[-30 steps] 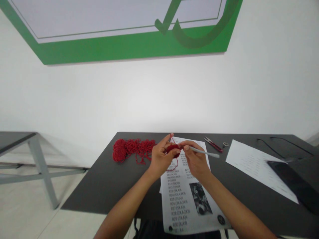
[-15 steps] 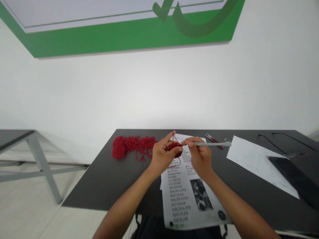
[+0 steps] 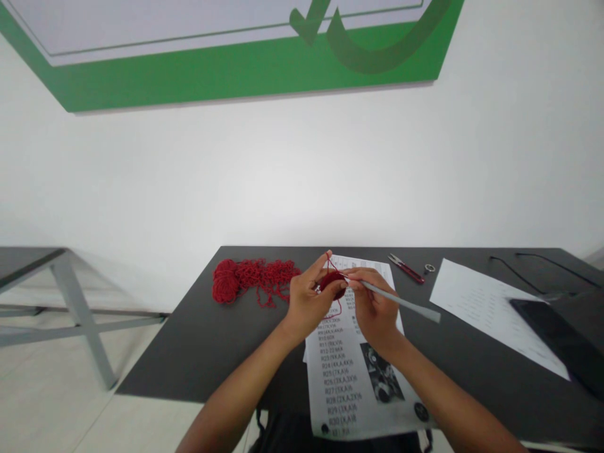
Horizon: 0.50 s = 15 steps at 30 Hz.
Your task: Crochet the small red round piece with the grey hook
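A small dark red crochet piece (image 3: pixel 334 284) is pinched in my left hand (image 3: pixel 306 299), whose raised index finger carries a strand of red yarn. My right hand (image 3: pixel 376 307) grips a grey-handled crochet hook (image 3: pixel 408 305), its tip at the edge of the piece and its handle slanting down to the right. A loop of yarn hangs below the piece, over a printed pattern sheet (image 3: pixel 346 377). Left of my hands, a red yarn ball (image 3: pixel 226 281) lies with loose crinkled yarn (image 3: pixel 268 277) on the dark table.
Red-handled snips (image 3: pixel 408 269) and a small metal ring (image 3: pixel 429 268) lie beyond my right hand. Farther right are a white sheet (image 3: pixel 491 314), a black phone (image 3: pixel 557 340) and dark-framed glasses (image 3: pixel 559 267). Another table (image 3: pixel 28 261) stands at the left.
The hook's handle has swung downward from nearly level to a slant, uncovering the snips and ring. My right hand has turned slightly; my left hand keeps its hold.
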Each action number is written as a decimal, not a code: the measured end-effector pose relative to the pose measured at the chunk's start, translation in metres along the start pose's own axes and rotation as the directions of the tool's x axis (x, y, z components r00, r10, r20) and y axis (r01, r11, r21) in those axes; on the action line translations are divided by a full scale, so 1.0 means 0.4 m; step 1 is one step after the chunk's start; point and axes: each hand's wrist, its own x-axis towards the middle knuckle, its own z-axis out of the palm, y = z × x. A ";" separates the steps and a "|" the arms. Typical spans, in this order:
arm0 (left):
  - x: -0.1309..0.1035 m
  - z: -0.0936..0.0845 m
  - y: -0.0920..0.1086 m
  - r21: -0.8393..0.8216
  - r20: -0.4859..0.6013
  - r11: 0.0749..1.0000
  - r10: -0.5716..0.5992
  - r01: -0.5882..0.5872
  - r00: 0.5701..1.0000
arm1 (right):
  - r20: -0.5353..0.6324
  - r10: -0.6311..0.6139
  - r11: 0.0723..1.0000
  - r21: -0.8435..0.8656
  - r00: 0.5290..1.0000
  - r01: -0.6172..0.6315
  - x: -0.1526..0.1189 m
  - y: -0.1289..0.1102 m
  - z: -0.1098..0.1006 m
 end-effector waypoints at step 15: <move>-0.033 0.016 -0.049 0.100 -0.048 0.981 0.173 -0.168 0.984 | 0.184 -0.255 0.921 -0.251 0.949 0.296 -0.037 0.054 -0.004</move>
